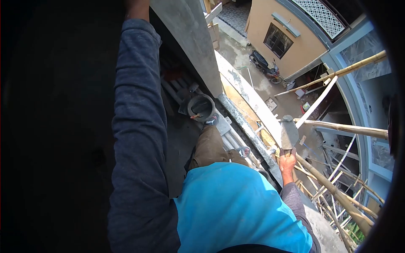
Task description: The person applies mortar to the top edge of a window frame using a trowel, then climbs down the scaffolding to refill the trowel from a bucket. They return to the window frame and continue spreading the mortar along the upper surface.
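My right hand (pixel 287 162) is closed round the handle of a trowel (pixel 289 137), held out beyond the wall edge on the right. Its blade looks grey and coated with mortar. My left arm reaches up to the top of the view; only the wrist shows there, and the hand is cut off by the edge. Below me, by my foot, stands a dark bucket (pixel 201 108) with grey material inside and a small orange-tipped object (pixel 195 116) at its rim. A narrow ledge (pixel 249 122) with rough grey mortar runs between my legs and my right hand.
My feet are on pole planks (pixel 230 137). A grey concrete column (pixel 190 38) rises ahead. Bamboo scaffolding poles (pixel 337 189) cross on the right, above a drop to a yard with a parked motorbike (pixel 265 65) beside a house (pixel 270 25).
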A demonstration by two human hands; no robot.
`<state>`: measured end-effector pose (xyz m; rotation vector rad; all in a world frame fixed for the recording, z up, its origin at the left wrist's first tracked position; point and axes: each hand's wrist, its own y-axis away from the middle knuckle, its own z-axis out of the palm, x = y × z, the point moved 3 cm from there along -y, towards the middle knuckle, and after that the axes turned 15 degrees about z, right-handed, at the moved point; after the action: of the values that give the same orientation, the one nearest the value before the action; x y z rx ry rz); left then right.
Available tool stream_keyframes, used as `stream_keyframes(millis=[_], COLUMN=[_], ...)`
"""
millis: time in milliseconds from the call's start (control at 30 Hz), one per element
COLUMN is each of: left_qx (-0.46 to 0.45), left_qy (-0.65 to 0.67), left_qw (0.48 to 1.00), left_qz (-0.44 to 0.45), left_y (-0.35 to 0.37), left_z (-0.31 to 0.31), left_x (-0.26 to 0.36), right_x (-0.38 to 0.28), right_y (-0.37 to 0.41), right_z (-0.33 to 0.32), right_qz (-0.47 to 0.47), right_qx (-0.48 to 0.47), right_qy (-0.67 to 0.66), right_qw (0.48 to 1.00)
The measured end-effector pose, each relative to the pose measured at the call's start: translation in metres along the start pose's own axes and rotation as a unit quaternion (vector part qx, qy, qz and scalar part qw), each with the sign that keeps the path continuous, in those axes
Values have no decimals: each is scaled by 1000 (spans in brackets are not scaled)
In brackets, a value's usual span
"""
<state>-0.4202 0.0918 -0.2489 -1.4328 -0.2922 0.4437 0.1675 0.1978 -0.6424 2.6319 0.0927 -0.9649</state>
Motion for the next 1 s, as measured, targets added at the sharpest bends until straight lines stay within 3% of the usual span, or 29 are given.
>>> stream_keyframes(millis=[200,300,400,467,500,600,667,800,900,1000], left_qx=[-18,-14,-24,-113,-98,-96,-133,-176,-177,-187], left_qy=[77,53,198,189,205,219,189,154,156,132], left_qw=[996,998,976,969,968,962,958,960,957,966], left_qz=[-34,-31,-86,-111,-111,-135,-169,-151,-167,-124], left_y=[-2,2,-4,-10,-10,-2,2,2,6,-1], left_z=[-5,-5,-6,-10,-11,-8,-9,-14,-15,-20], left_x=[8,10,14,18,19,18,15,15,15,17], right_x=[-37,-69,-102,-134,-154,-180,-203,-245,-250,-292], right_y=[-8,-7,-3,3,8,13,22,35,32,41], right_z=[10,15,16,16,14,10,7,4,7,-16], right_qz=[-73,-79,-81,-112,-157,-115,-136,-169,-171,-194], right_qx=[97,140,176,202,213,201,234,274,190,149], right_qy=[-7,-14,-75,-131,-188,-199,-234,-226,-397,-452], right_qw=[993,987,978,964,946,952,934,919,882,858])
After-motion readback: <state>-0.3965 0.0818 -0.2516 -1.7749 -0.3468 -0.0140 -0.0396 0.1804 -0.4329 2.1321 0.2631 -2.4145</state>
